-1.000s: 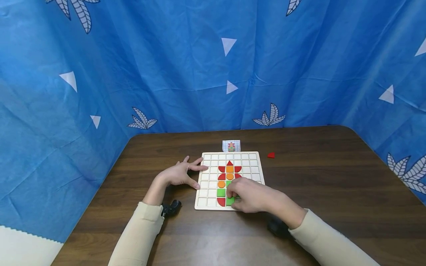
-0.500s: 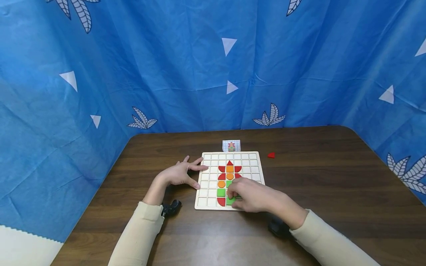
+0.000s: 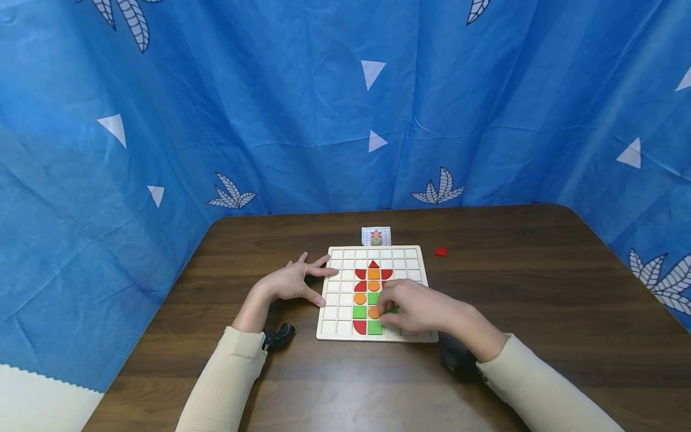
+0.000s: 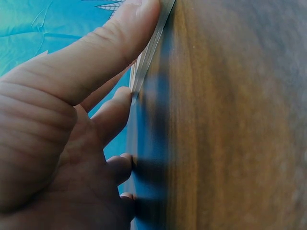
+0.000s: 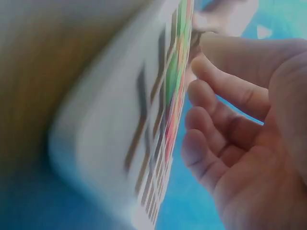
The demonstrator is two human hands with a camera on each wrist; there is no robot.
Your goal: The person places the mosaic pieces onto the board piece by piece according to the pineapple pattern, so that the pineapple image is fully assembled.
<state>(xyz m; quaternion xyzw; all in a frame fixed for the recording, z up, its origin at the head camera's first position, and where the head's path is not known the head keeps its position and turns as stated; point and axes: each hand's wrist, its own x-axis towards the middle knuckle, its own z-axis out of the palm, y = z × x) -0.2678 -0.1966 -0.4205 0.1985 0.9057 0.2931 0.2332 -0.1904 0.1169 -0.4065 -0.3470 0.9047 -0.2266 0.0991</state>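
A pale grid board [image 3: 335, 329] lies on the table, with red, orange and green flat pieces forming an upright figure in its middle columns. My left hand [image 3: 286, 282] rests at the board's left side with spread fingers, thumb and fingertips right at the edge; the left wrist view shows the thumb [image 4: 120, 40] against that edge. Over the right part of the figure is my right hand [image 3: 415, 306], its fingers loosely bent and nothing showing between them in the right wrist view. Beside its fingertips sit an orange disc [image 3: 373, 312] and a green square [image 3: 375, 327]. The hand hides some right-hand pieces.
Behind the board lies a small pattern card [image 3: 376, 236] with a similar coloured figure. A loose red piece [image 3: 441, 252] is to the board's right at the back. A blue curtain [image 3: 302, 120] hangs around the wooden table [image 3: 513, 270].
My right hand has lifted and shifted slightly right and back from the lower middle squares, uncovering the orange disc and more of the green square below it. The left hand stays put.
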